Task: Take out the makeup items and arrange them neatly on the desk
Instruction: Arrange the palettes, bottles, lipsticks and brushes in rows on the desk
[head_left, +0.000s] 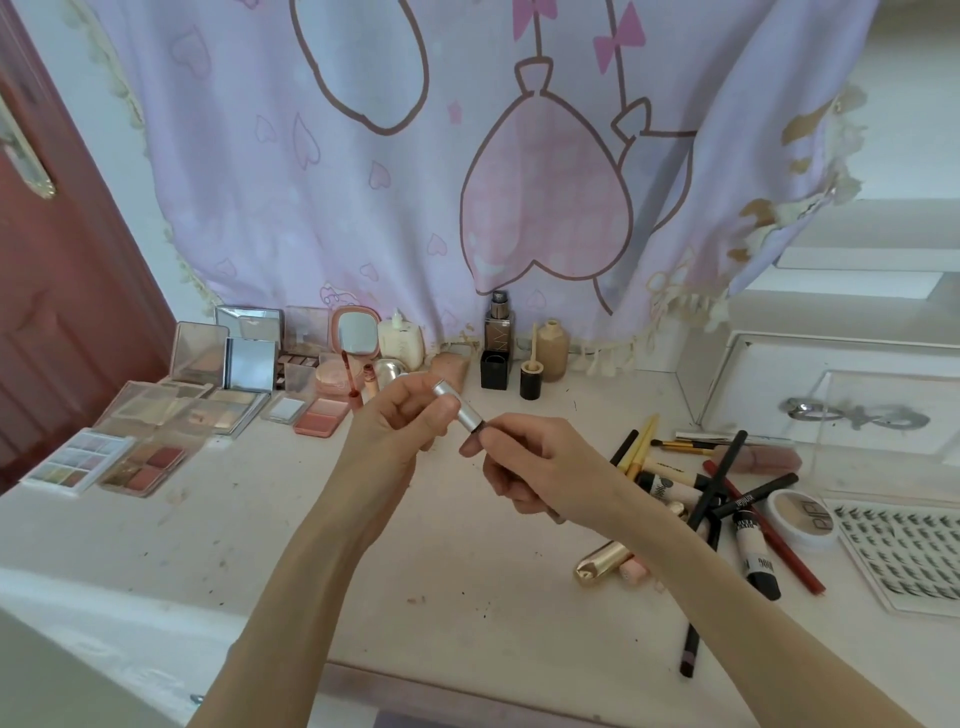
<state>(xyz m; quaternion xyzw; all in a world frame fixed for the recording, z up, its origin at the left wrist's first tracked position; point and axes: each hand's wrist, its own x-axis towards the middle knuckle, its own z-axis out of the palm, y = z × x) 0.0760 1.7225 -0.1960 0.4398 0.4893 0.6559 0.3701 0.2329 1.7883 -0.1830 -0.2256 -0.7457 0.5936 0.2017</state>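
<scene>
White desk (467, 571), kinda scuffed and speckled, pushed up against a lilac curtain with heart balloons on it.

Closest to me it's just my two forearms coming up over the desk edge. My left hand (410, 421) is curled around a silver tube (460, 410), holding it tilted above the middle of the desk. My right hand (524, 462) is gripping the dark lower part of the same thing right where it meets the silver bit, fingers wrapped round it, so both hands are on it at once. Can't really tell from here what kind of product it is.

Off to my right there's a messy pile of pencils and tubes (727, 493) lying crossed over each other, a gold lipstick (602, 564) on its side just in front of it, a round compact (802, 517), and a tray of false lashes (909, 556) at the edge.

On my left, the eyeshadow palettes (140, 452) are laid open in a group, with a pink blush (322, 415) beside them.

Further back along the curtain: a small pink mirror (356, 332), a foundation bottle (498, 332) with its black cap (493, 370) standing in front, and a beige bottle (552, 351).
</scene>
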